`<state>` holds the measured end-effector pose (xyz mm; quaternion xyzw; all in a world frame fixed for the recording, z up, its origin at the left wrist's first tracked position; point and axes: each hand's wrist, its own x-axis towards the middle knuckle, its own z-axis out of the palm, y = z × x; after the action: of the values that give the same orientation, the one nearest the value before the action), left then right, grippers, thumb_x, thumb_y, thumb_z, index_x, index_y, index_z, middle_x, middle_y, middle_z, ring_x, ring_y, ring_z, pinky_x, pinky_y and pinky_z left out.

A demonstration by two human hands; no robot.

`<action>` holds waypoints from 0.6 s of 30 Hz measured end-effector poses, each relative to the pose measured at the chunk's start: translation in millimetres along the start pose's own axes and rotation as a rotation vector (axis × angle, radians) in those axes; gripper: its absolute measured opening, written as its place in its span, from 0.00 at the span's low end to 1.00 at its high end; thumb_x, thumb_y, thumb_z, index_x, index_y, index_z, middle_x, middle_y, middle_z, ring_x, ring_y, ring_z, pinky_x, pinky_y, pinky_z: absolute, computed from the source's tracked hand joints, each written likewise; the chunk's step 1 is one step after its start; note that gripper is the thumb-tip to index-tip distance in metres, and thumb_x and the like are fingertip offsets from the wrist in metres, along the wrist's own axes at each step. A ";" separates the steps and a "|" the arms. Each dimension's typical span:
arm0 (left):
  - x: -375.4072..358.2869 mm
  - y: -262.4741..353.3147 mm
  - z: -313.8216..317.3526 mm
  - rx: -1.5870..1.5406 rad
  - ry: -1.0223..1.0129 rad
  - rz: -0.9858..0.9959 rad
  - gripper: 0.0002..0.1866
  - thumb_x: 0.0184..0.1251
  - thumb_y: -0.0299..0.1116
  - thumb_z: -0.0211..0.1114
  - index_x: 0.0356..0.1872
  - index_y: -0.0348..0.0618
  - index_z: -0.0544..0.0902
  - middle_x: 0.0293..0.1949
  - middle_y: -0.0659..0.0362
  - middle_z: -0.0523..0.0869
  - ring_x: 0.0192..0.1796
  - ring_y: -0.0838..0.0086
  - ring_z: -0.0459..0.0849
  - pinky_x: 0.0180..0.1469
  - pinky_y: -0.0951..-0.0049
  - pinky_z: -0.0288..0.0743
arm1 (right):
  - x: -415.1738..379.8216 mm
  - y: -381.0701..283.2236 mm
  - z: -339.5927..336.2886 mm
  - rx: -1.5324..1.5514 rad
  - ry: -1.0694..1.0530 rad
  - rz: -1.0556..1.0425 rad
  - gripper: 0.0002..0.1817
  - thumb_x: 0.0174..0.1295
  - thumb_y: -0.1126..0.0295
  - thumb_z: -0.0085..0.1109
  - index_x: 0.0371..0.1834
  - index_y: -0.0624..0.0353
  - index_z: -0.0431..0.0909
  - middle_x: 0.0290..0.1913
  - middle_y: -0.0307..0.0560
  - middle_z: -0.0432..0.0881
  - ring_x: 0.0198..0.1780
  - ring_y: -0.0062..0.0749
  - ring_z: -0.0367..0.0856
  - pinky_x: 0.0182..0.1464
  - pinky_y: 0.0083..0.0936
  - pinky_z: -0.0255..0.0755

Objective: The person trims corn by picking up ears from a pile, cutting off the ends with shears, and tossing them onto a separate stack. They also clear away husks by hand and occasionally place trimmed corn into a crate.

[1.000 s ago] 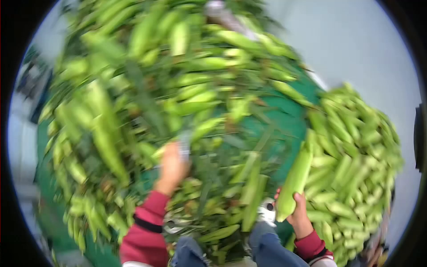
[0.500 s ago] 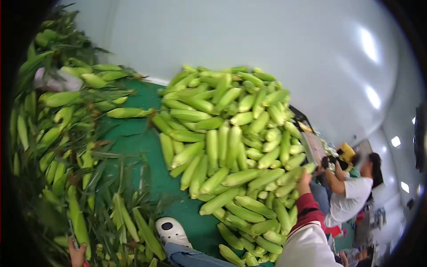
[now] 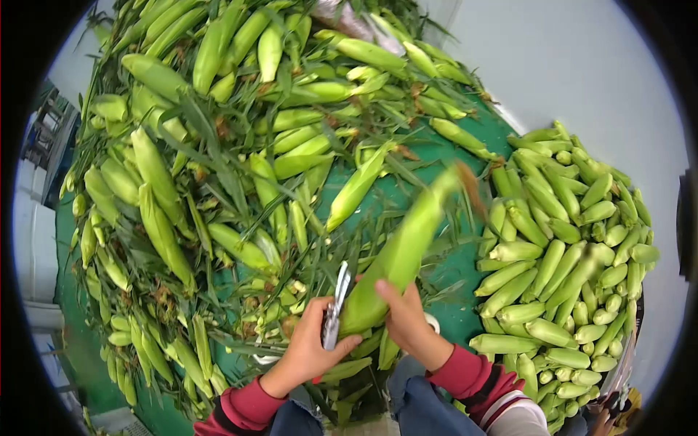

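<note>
We note a green floor [image 3: 476, 142] with a pale wall [image 3: 574, 73] at the far right. Nearest: our denim-covered legs [image 3: 407, 410], with red sleeves [image 3: 465, 374] to either side. Left hand [image 3: 302, 352]: fingers curled around a silver hand tool [image 3: 333, 312]; the thumb lies at the near end of an ear of corn [image 3: 396, 254], though whether it presses there we cannot tell. Right hand [image 3: 411, 327]: fingers grasping the same ear near its lower end. The ear slants away to the far right between our hands; its silky tip is blurred. Beyond, at right, we record a heap of trimmed-looking green ears [image 3: 556, 269]; at left, a looser spread of leafy ears [image 3: 163, 232]. At the far edge lies a pale bag-like item [image 3: 349, 18].
</note>
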<state>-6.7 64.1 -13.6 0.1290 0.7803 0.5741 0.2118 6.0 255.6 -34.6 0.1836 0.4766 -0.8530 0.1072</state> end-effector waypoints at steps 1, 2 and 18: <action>-3.2 -5.9 -1.9 -0.334 -0.039 -0.178 0.28 0.57 0.32 0.73 0.55 0.37 0.70 0.41 0.58 0.79 0.44 0.72 0.78 0.46 0.72 0.73 | 2.4 -5.2 9.4 0.104 0.031 0.029 0.29 0.63 0.61 0.60 0.64 0.61 0.62 0.58 0.55 0.76 0.56 0.41 0.77 0.59 0.40 0.72; -4.0 -5.1 -6.3 -0.500 -0.043 -0.361 0.26 0.59 0.32 0.72 0.55 0.37 0.70 0.40 0.60 0.78 0.43 0.75 0.77 0.45 0.74 0.72 | 3.0 -7.7 16.0 0.202 0.061 0.050 0.30 0.62 0.60 0.60 0.63 0.61 0.62 0.58 0.55 0.76 0.56 0.41 0.77 0.59 0.40 0.72; -4.4 -6.6 -31.9 -0.065 -0.109 -0.085 0.37 0.49 0.30 0.77 0.60 0.38 0.67 0.48 0.56 0.79 0.49 0.71 0.79 0.52 0.70 0.73 | -20.2 21.8 34.1 -0.134 -0.001 -0.030 0.27 0.71 0.68 0.52 0.70 0.63 0.56 0.62 0.47 0.71 0.61 0.29 0.70 0.64 0.26 0.64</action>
<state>-17.8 33.2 -11.0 0.1201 0.7534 0.5815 0.2824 24.9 215.2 -26.7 0.1685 0.5352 -0.8208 0.1067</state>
